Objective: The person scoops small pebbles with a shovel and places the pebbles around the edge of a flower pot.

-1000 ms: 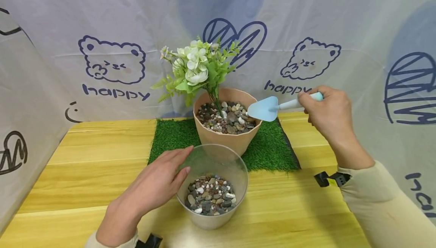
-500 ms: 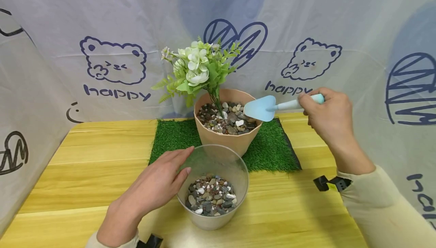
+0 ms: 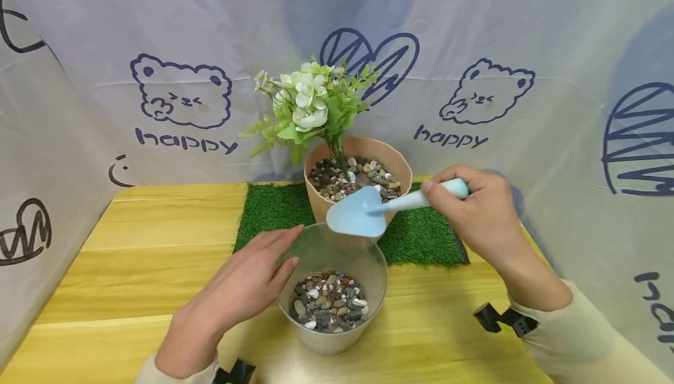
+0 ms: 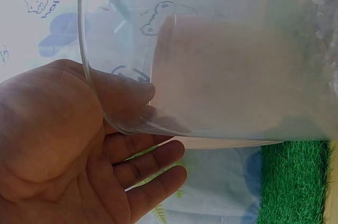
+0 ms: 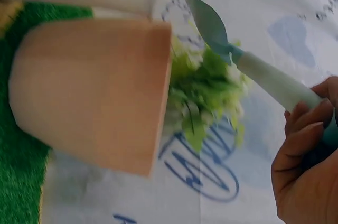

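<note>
My right hand (image 3: 481, 214) grips the pale handle of a small light-blue garden trowel (image 3: 359, 213). In the head view its blade overlaps the flowerpot's front and the far rim of the clear plastic bucket (image 3: 371, 308); no stones show on it. My left hand (image 3: 247, 281) holds the bucket's left rim, the thumb on the inner side and the other fingers (image 4: 153, 163) outside. Mixed pebbles (image 3: 330, 302) cover the bucket's bottom. Behind it stands a peach flowerpot (image 5: 90, 92) filled with pebbles, with white artificial flowers (image 3: 310, 100) leaning left in it.
The flowerpot stands on a green turf mat (image 3: 429, 240) on a wooden table (image 3: 163, 243). A printed cloth (image 3: 253, 21) hangs close behind the pot and along both sides.
My right hand has carried the trowel from the pot's right rim toward me and to the left, near the bucket's far rim. My left hand stays at the bucket.
</note>
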A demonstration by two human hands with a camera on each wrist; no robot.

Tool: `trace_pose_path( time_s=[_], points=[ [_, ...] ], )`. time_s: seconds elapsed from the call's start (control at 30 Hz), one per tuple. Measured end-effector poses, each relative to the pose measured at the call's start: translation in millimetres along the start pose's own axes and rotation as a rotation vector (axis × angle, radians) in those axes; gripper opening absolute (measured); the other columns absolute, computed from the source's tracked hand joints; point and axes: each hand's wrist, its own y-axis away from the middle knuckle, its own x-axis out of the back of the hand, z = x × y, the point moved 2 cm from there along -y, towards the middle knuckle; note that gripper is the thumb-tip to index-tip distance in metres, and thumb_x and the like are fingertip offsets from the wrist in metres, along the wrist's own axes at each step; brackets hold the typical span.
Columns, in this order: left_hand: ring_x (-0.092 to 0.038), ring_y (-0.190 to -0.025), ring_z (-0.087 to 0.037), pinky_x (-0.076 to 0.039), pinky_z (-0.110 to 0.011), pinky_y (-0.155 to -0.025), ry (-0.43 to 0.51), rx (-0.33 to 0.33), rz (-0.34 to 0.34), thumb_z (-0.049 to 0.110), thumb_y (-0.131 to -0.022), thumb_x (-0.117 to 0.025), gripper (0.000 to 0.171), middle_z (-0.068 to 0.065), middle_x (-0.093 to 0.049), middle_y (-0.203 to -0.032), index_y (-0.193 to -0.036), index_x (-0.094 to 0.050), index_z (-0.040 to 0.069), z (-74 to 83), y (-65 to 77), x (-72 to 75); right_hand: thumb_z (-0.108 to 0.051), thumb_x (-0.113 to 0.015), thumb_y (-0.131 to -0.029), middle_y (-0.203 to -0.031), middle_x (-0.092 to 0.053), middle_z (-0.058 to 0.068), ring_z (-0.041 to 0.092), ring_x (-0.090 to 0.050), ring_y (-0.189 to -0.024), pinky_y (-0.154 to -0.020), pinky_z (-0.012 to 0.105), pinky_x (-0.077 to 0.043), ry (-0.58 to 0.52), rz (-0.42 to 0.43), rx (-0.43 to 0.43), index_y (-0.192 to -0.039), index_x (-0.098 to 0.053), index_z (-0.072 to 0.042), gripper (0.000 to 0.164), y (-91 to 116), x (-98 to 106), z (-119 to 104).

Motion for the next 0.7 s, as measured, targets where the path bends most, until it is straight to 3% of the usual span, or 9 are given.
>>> trace_pose_path(
  time_s=[0.2,0.4,0.53,0.7],
  points=[
    [-0.052,-0.144,-0.034,-0.044,-0.057,-0.120,0.001,0.000,0.000,0.023,-0.108,-0.060,0.057,-0.012,-0.055,-0.157,-0.161,-0.044,0.011,-0.2,-0.4,-0.3,-0.018,-0.077,-0.096,-0.059,-0.048,-0.010,0.004,-0.041,-0.048,-0.042,0.023,-0.039,0.129,-0.205,0.234,-0.088,-0.076,-0.020,0.008,19.9,-35.7,-4.3],
    [-0.052,-0.144,-0.034,-0.044,-0.056,-0.120,0.003,0.002,0.000,0.023,-0.108,-0.060,0.057,-0.011,-0.055,-0.157,-0.162,-0.044,0.011,0.0,-0.9,-0.6,-0.018,-0.080,-0.092,-0.064,-0.050,-0.013,-0.002,-0.036,-0.053,-0.044,0.018,-0.035,0.246,-0.277,0.466,-0.087,-0.071,-0.019,0.010,30.9,-63.3,0.2],
    [-0.052,-0.144,-0.034,-0.044,-0.056,-0.120,0.004,0.007,-0.003,0.023,-0.108,-0.060,0.057,-0.011,-0.055,-0.157,-0.162,-0.044,0.011,0.2,-1.0,-0.3,-0.022,-0.082,-0.091,-0.064,-0.050,-0.012,-0.001,-0.037,-0.055,-0.046,0.017,-0.033,0.324,-0.300,0.554,-0.087,-0.068,-0.018,0.015,35.2,-76.0,2.2],
    [-0.053,-0.144,-0.034,-0.045,-0.056,-0.120,0.002,0.009,-0.008,0.023,-0.108,-0.060,0.057,-0.012,-0.055,-0.156,-0.161,-0.044,0.011,-0.2,-1.0,-0.3,-0.030,-0.081,-0.093,-0.067,-0.058,-0.011,0.000,-0.040,-0.053,-0.046,0.018,-0.033,0.386,-0.346,0.586,-0.092,-0.071,-0.018,0.016,37.8,-87.5,1.2]
  ],
)
